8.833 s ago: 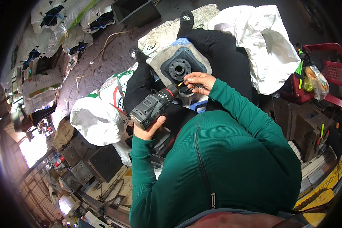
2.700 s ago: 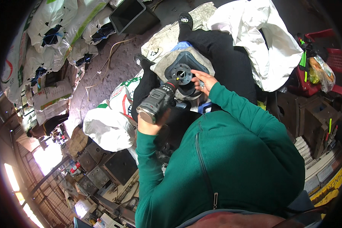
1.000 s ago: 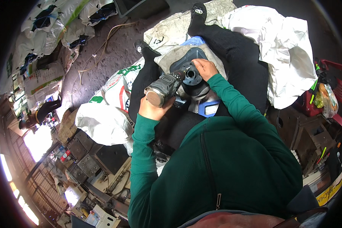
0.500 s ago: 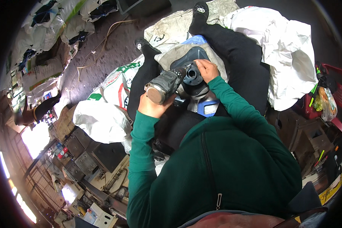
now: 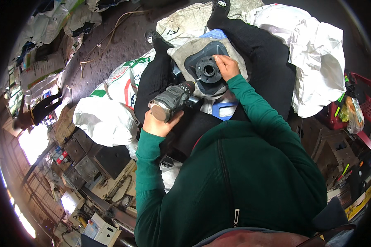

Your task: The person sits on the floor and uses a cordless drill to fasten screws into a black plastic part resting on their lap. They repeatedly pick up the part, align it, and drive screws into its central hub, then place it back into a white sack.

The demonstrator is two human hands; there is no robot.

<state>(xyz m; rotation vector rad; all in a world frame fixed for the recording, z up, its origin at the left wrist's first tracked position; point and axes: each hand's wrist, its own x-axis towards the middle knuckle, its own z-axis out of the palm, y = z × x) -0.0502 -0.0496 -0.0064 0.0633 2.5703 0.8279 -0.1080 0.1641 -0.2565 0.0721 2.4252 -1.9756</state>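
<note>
My left hand (image 5: 161,123) is wrapped round a grey cordless drill (image 5: 171,99), which points up and to the right. The bit's tip reaches the left edge of a dark round flange (image 5: 207,71) with a central hole and several small holes in its rim; whether it touches cannot be made out. My right hand (image 5: 226,67) grips the flange's right side with fingers and thumb. Under the flange spreads a dark squarish plate (image 5: 192,61) with rounded corners. Both lie on a grey cloth-covered support (image 5: 181,52) between my legs, above a blue plastic frame (image 5: 224,110).
White sacks lie at the left (image 5: 105,123) and right (image 5: 317,61) of my legs. A red basket (image 5: 366,92) holding small items stands at the far right. Metal blocks (image 5: 334,150) sit below it. Another person (image 5: 43,111) is at the far left. A cable (image 5: 115,31) crosses the floor.
The drill has drawn back down and left from the flange. The flange, tilted and partly covered before, now faces up more, with more of its holes showing. My right hand has shifted slightly upward with it.
</note>
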